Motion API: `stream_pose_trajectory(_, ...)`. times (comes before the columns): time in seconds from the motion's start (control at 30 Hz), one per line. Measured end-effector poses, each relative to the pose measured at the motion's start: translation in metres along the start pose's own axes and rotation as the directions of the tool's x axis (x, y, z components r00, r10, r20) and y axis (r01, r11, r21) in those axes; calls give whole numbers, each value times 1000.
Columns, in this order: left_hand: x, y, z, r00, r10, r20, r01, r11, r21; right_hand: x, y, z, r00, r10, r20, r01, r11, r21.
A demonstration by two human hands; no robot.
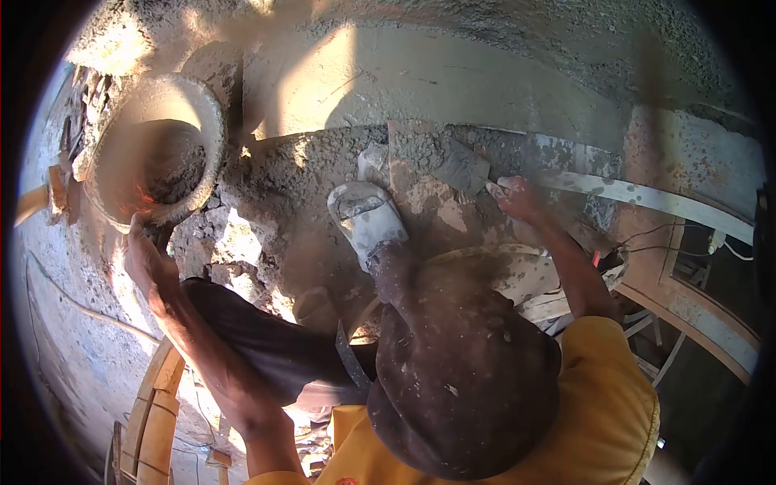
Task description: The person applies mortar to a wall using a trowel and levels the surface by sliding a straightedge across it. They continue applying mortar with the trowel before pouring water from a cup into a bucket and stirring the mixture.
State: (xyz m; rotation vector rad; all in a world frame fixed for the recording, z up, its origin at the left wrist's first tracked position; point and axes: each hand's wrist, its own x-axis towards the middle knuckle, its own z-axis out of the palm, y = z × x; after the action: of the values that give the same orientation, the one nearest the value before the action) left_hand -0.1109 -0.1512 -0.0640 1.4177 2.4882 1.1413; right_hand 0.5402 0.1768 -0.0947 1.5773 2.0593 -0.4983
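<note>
My left hand (149, 263) is closed on the lower rim of a round, mortar-crusted bucket (212, 125), tilted so its inside shows. Some dark wet mortar (184, 170) lies in the bottom. On the other side, my right hand (517, 198) is closed at the end of a trowel (463, 167), whose handle is hidden in the fingers. The grey blade lies against rough mortar (323, 162) below a smoothed grey band (453, 81). Between my hands is a pale, mortar-smeared shoe (373, 226) on a foot.
A long pale strip (647, 192) runs right from near my right hand. Cables (679, 234) hang beside a frame at right. Curved wooden pieces (153, 412) stand at lower left. Rubble (242, 242) lies under the bucket. A dark, speckled rounded shape (469, 380) fills the lower middle.
</note>
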Motion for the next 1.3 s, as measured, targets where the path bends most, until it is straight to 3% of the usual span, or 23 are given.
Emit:
stream_pose_trajectory(0.17, 7, 3, 7, 1000, -9, 14, 10, 998, -55, -4, -20, -24, 998, -19, 60, 17, 999, 37)
stream_pose_trajectory(0.23, 7, 1, 9, 998, -57, 27, 60, 989, -134, -8, -27, -30, 996, 16, 84, -19, 999, 33)
stream_pose_trajectory(0.3, 7, 1, 11, 981, -195, 8, 191, 955, -225, -8, -12, -19, 1000, 0, 14, 0, 1000, 2)
stream_pose_trajectory(0.37, 11, 2, 10, 888, -456, 64, 419, 741, -525, -4, -9, -11, 999, -40, -28, 39, 999, -20)
stream_pose_trajectory(0.5, 18, 12, 11, 743, -667, 65, 511, 502, -697, -1, -28, -17, 999, -46, 3, 46, 998, -39)
stream_pose_trajectory(0.67, 17, 12, 12, 968, -246, -43, 227, 938, -262, 17, -89, -26, 995, -98, 8, 98, 995, -22)
stream_pose_trajectory(0.7, 23, 20, 13, 900, -435, -35, 384, 827, -411, 20, -102, -33, 992, -124, 19, 124, 992, -12)
stream_pose_trajectory(0.77, 39, 39, 13, 676, -734, 64, 576, 473, -667, 24, -111, -38, 984, -176, 31, 176, 984, -6)
stream_pose_trajectory(0.83, 45, 52, 15, 657, -754, 23, 587, 492, -643, 24, -118, -44, 972, -231, 41, 232, 973, -20)
stream_pose_trajectory(0.93, 50, 54, 22, 611, -791, 31, 673, 499, -546, 29, -152, -41, 915, -400, -50, 402, 897, 182)
stream_pose_trajectory(1.0, 46, 40, 24, 734, -679, -10, 568, 623, -538, 17, -226, -64, 900, -426, -89, 426, 824, 374)
stream_pose_trajectory(1.03, 45, 39, 28, 789, -613, -23, 508, 674, -537, 21, -252, -60, 867, -471, -165, 497, 785, 370)
stream_pose_trajectory(1.07, 48, 51, 29, 783, -621, -3, 515, 652, -556, 16, -284, -59, 830, -486, -274, 558, 713, 425)
stream_pose_trajectory(1.1, 50, 63, 27, 777, -629, 11, 521, 633, -573, 12, -314, -66, 824, -525, -214, 567, 755, 331)
stream_pose_trajectory(1.13, 51, 66, 27, 753, -657, 32, 541, 592, -598, 1, -335, -74, 751, -573, -327, 660, 665, 350)
stream_pose_trajectory(1.17, 50, 65, 24, 761, -648, 35, 550, 615, -565, 1, -345, -71, 723, -554, -413, 676, 692, 254)
stream_pose_trajectory(1.23, 46, 63, 17, 764, -644, 26, 565, 650, -508, -1, -348, -78, 836, -385, -391, 522, 776, 353)
stream_pose_trajectory(1.3, 45, 64, 15, 691, -722, 33, 634, 584, -507, 3, -325, -74, 891, -247, -381, 405, 812, 420)
